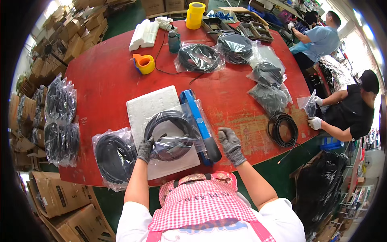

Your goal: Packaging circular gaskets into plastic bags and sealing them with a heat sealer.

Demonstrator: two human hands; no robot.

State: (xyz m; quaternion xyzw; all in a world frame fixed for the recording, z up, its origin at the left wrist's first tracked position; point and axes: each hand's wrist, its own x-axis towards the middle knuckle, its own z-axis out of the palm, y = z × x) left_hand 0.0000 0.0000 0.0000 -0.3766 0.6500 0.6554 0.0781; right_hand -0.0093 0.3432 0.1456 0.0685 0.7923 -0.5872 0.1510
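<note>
My left hand (145, 150) has its gloved fingers closed on the left edge of the bagged cable coil (152, 124), which lies on the white foam board (149, 103). The fingers of my right hand (230, 146) are loosely extended, with nothing visible in them, just beside the blue bar sealer (197, 117). The bag's slack film reaches that sealer; bunched there, I judge, it could crease or snag, and a weak left hold could let the coil slip. Farther left, a sideways knock might push the second bagged coil (115, 159) off the bench (238, 97). Glare blurs the bag's mouth, and my right palm is hidden.
</note>
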